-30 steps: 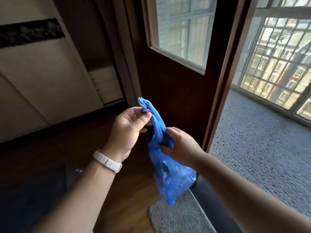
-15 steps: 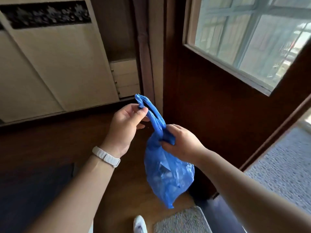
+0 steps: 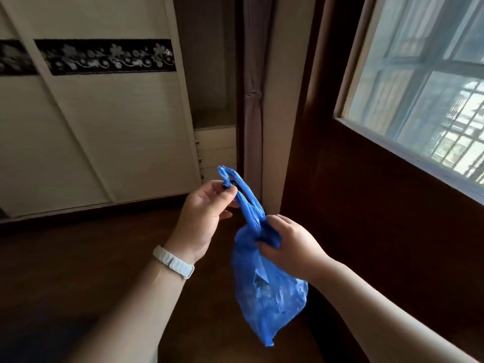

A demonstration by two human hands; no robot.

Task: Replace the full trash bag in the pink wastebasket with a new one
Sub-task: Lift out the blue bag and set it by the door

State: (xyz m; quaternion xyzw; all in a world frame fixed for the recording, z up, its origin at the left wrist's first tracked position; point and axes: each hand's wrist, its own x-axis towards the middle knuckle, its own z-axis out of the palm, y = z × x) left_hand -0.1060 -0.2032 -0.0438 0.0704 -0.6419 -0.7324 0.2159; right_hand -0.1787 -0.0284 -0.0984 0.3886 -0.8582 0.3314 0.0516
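Head camera: a blue trash bag [image 3: 267, 292] hangs in mid-air before a dark wooden door [image 3: 366, 218]. Left hand [image 3: 203, 213] pinches the twisted handles; right hand [image 3: 286, 242] clamps the neck. Thin, soft and seemingly light, it looks best gripped at the gathered neck.

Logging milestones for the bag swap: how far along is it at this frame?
Done: the full blue trash bag is out of the basket, hanging in the air. In hand: the left hand pinches the twisted handles, the right hand grips the gathered neck; no finished knot shows. Left: discard it and fit a new liner. The pink wastebasket and any new bag are out of view.
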